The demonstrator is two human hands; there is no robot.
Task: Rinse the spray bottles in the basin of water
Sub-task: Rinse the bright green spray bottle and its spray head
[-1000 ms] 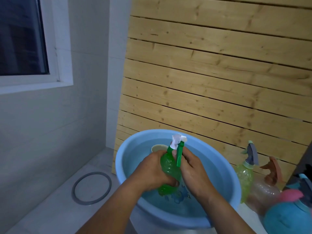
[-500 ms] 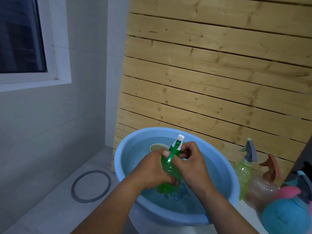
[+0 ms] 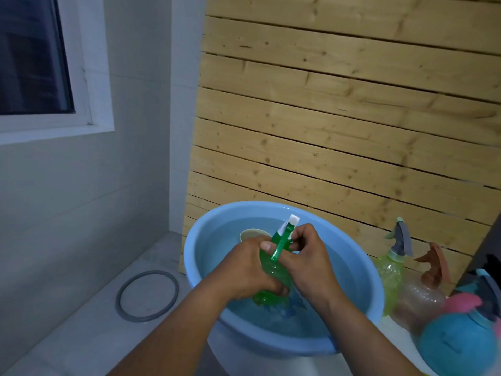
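The left hand (image 3: 245, 270) is wrapping tight around the green spray bottle (image 3: 272, 280) over the blue basin (image 3: 374, 291) in the lower middle, and the right hand (image 3: 309, 256) is pinching its sprayer top. The basin is holding water and a small cup (image 3: 250, 234). I think the job is just getting going, because three more bottles (image 3: 423, 289) are waiting at the lower right

Two bare, sleeveless forearms (image 3: 168, 329)
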